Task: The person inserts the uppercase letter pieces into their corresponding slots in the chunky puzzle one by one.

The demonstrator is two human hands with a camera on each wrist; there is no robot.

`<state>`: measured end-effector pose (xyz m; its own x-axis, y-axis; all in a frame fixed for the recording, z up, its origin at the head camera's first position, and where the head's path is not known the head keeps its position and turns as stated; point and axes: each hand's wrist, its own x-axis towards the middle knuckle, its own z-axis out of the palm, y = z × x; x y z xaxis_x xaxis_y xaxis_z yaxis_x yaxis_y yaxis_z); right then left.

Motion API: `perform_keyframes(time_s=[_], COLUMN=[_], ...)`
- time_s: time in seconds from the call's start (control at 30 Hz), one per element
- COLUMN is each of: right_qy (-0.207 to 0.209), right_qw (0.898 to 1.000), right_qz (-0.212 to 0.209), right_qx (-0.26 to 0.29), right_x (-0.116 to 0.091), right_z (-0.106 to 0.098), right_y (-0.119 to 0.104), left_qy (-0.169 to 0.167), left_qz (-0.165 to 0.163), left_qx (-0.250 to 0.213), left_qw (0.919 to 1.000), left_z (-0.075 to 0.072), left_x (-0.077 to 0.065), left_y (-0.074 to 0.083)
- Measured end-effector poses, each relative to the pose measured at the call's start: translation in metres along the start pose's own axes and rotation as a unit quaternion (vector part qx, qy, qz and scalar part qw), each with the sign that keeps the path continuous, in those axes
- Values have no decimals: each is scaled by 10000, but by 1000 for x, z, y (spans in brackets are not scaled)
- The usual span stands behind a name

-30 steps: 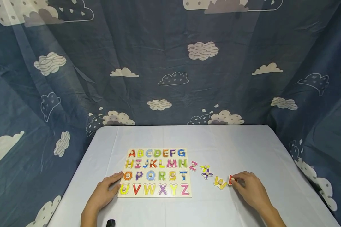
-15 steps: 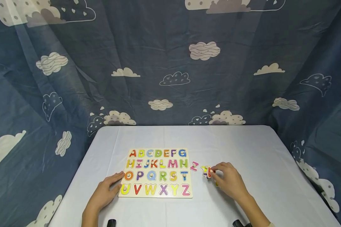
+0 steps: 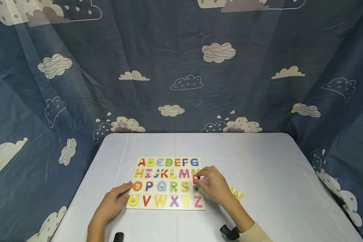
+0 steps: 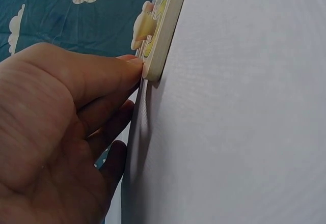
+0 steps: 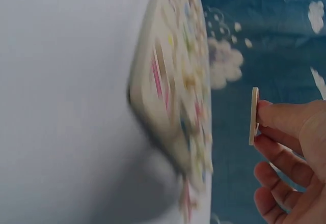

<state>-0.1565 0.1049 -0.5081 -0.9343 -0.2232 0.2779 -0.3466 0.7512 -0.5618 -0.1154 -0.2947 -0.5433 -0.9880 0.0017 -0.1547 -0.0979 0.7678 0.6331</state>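
Observation:
A wooden alphabet puzzle board (image 3: 166,209) lies on the white table. My left hand (image 3: 107,205) rests at its left edge, the thumb and a finger touching the near corner in the left wrist view. Above the board's right side, my right hand (image 3: 216,188) pinches a red letter piece (image 3: 194,179) by its knob. In the right wrist view this puzzle piece (image 5: 253,116) appears edge-on, raised off the board; its letter cannot be read. Knobbed letters fill the upper rows, and a knobbed U (image 3: 133,200) sits bottom left. The other bottom-row letters show no knobs.
A yellow W piece (image 3: 236,194) lies right of the board, partly behind the right forearm. A pink Z piece (image 3: 205,178) is mostly covered by the right hand. Dark devices (image 3: 230,232) sit near both wrists. A cloud-patterned curtain (image 3: 184,101) hangs behind the table.
My right hand has lifted the red letter piece and carried it left from beside the W, past the loose pieces, to over the board. My left hand has stayed at the board's edge.

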Motion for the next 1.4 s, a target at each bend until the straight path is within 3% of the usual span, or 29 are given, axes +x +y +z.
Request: perform_keyframes(time_s=[0.27, 0.63, 0.97, 1.4], right_qy=[-397, -721, -867, -913], right_qw=[9954, 9856, 9792, 9766], right_qz=[-868, -1533, -1807, -1881], right_qx=[19, -15, -315, -495], right_x=[7, 15, 18, 16], right_z=[45, 78, 98, 120], right_y=[-44, -83, -105, -111], left_qy=[18, 23, 38, 110], left_qz=[-25, -63, 76, 163], left_qx=[-74, -134, -140, -129], left_qw=[10000, 9999, 9999, 9997], left_z=[-1, -1, -3, 0], left_x=[-1, -3, -2, -2], left_y=[1, 2, 3, -1])
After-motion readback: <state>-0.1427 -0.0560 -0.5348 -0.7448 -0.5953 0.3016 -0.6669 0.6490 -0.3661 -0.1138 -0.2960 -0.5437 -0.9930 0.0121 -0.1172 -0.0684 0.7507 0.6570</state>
